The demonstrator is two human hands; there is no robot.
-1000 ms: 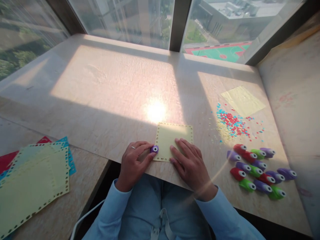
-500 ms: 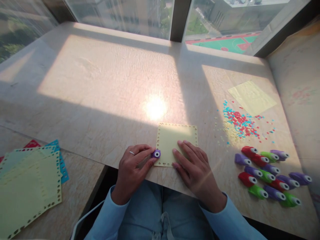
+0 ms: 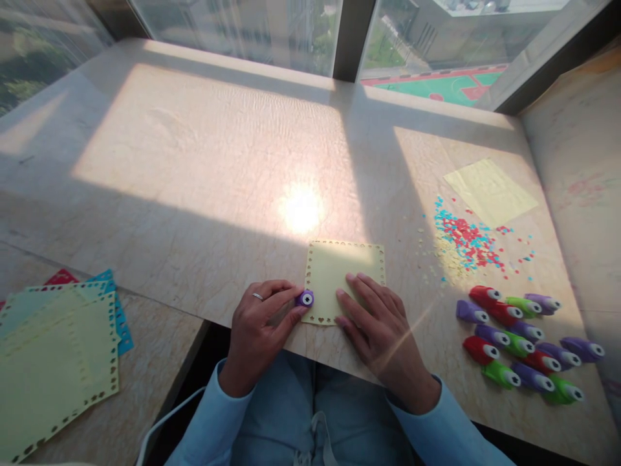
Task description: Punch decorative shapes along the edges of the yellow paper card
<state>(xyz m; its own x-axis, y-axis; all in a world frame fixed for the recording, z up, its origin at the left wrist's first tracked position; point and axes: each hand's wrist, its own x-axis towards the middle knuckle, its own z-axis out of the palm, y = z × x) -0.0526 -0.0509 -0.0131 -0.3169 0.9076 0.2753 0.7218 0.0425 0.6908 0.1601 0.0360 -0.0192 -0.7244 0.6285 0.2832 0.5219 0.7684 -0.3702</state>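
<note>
A small purple craft punch (image 3: 305, 298) is pinched between the thumb and fingers of my left hand (image 3: 262, 330). It sits at the left edge of a pale yellow square sheet of paper (image 3: 327, 275), near the lower left corner. Small cut-out shapes line the sheet's borders; its lower right part lies under my right hand (image 3: 376, 323). The fingers of that hand are stretched out and rest on the paper.
Several red, green and purple craft punches (image 3: 519, 347) stand at the right. Beyond them lie red, blue and yellow paper bits (image 3: 468, 243) and a plain yellow sheet (image 3: 491, 192). Punched sheets (image 3: 58, 362) are stacked at the left. A window (image 3: 237, 35) borders the table's far side.
Both hands, the punch and the paper keep the same places relative to one another. Only the view has shifted slightly.
</note>
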